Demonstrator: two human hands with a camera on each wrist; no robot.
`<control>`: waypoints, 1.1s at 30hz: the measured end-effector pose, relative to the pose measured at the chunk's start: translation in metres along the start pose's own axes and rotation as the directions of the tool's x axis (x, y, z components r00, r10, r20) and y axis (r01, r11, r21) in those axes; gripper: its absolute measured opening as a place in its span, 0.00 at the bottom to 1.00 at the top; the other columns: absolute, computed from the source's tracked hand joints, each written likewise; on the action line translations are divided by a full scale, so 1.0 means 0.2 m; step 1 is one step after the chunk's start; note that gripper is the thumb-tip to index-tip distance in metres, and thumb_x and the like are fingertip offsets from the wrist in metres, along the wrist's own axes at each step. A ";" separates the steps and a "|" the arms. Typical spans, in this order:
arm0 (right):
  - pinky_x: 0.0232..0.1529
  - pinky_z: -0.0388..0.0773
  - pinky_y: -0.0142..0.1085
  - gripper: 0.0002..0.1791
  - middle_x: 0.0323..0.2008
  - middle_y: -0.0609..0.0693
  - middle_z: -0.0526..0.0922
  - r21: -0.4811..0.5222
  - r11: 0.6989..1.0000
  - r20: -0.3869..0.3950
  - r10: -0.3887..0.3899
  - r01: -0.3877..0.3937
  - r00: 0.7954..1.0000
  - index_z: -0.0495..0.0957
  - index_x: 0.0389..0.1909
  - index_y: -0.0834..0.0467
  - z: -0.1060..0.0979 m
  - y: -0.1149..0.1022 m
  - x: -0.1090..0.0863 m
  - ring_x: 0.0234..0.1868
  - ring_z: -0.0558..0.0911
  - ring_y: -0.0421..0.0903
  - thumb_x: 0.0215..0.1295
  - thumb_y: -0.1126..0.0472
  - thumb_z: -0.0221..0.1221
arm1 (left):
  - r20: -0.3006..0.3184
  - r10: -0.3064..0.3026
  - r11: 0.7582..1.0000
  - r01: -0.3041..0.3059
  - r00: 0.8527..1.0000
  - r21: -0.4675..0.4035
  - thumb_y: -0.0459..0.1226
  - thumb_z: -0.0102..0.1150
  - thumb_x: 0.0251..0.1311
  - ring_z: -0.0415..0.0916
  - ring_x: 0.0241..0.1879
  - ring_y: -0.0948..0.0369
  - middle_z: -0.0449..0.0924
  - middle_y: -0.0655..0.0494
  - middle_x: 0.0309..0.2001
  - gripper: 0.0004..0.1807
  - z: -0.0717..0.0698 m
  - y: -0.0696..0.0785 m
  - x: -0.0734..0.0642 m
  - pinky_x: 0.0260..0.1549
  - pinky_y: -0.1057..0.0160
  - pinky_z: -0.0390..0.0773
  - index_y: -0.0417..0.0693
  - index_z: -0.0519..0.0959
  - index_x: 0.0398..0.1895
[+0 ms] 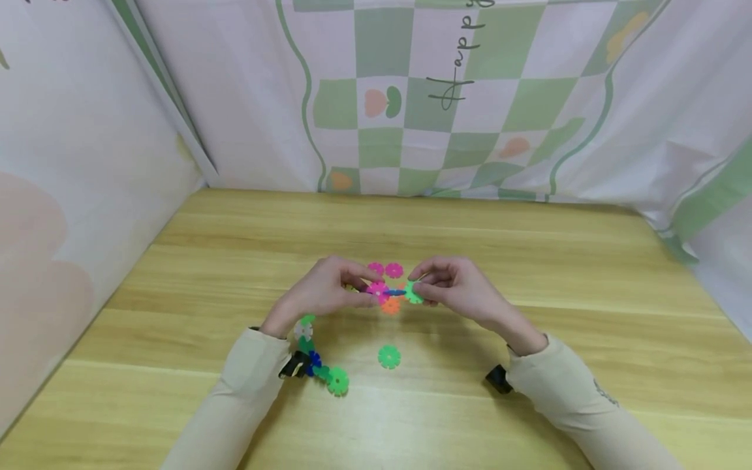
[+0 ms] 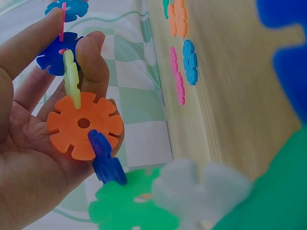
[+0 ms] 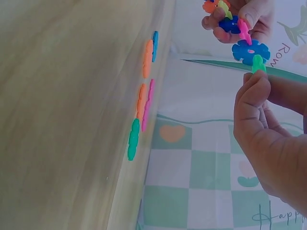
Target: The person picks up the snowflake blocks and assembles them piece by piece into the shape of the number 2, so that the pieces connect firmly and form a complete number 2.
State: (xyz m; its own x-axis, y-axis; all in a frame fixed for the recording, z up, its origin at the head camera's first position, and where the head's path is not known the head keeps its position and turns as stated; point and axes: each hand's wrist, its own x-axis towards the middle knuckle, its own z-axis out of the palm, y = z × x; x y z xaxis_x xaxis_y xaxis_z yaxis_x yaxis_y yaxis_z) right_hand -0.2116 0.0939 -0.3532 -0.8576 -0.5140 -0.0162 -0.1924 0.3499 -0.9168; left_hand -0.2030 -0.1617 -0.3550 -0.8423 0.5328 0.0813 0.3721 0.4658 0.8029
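My left hand (image 1: 329, 287) grips a chain of slotted plastic snowflake discs near its front end. Between its thumb and fingers lies a dark blue disc (image 2: 52, 58), joined to a pink disc (image 1: 378, 292) and a pale yellow-green disc (image 2: 72, 79). An orange disc (image 2: 84, 129) follows by the palm. The rest of the chain (image 1: 314, 362) hangs below the left wrist, ending in a green disc. My right hand (image 1: 461, 287) pinches a light green disc (image 3: 258, 63) against the rim of the lighter blue disc (image 3: 250, 51) at the chain's front. How deep their slots sit cannot be seen.
Loose discs lie flat on the wooden table (image 1: 529, 261): a green one (image 1: 389, 357) nearer me, pink ones (image 1: 394, 270) and an orange one (image 1: 390, 305) beyond or beneath the hands. Blue ones (image 2: 190, 62) show in the wrist views. A patterned curtain (image 1: 435, 130) closes the back.
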 end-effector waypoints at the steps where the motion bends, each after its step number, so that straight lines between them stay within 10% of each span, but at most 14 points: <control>1: 0.39 0.82 0.47 0.10 0.34 0.57 0.84 0.003 1.000 0.002 0.001 -0.001 1.000 0.77 0.46 0.68 0.00 0.00 0.00 0.37 0.82 0.62 0.66 0.68 0.58 | 0.002 0.007 1.000 -0.007 1.000 0.003 0.38 0.69 0.55 0.81 0.40 0.63 0.84 0.55 0.43 0.17 0.00 0.00 0.00 0.36 0.64 0.79 0.44 0.83 0.48; 18: 0.36 0.82 0.46 0.10 0.33 0.55 0.84 0.024 1.000 -0.063 0.015 -0.013 0.998 0.78 0.44 0.68 0.02 -0.01 0.00 0.35 0.82 0.60 0.64 0.67 0.60 | -0.030 0.051 0.998 -0.050 0.998 0.045 0.37 0.70 0.54 0.77 0.32 0.65 0.86 0.56 0.39 0.16 0.02 0.04 0.01 0.32 0.67 0.78 0.43 0.84 0.46; 33: 0.37 0.80 0.37 0.10 0.38 0.51 0.85 -0.125 0.989 0.127 -0.066 0.082 0.990 0.82 0.43 0.61 0.04 0.01 -0.01 0.36 0.83 0.44 0.66 0.59 0.60 | 0.063 0.034 0.989 -0.043 0.997 0.141 0.40 0.73 0.51 0.78 0.36 0.66 0.84 0.61 0.35 0.23 0.08 0.05 0.01 0.37 0.65 0.77 0.45 0.82 0.51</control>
State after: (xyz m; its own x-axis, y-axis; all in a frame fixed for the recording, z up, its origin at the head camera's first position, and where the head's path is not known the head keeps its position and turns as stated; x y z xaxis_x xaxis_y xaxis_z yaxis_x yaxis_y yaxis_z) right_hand -0.2072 0.0889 -0.3581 -0.7754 -0.6314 -0.0060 -0.3206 0.4019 -0.8577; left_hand -0.1951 -0.1442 -0.3567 -0.8032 0.5915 0.0714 0.4588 0.5377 0.7074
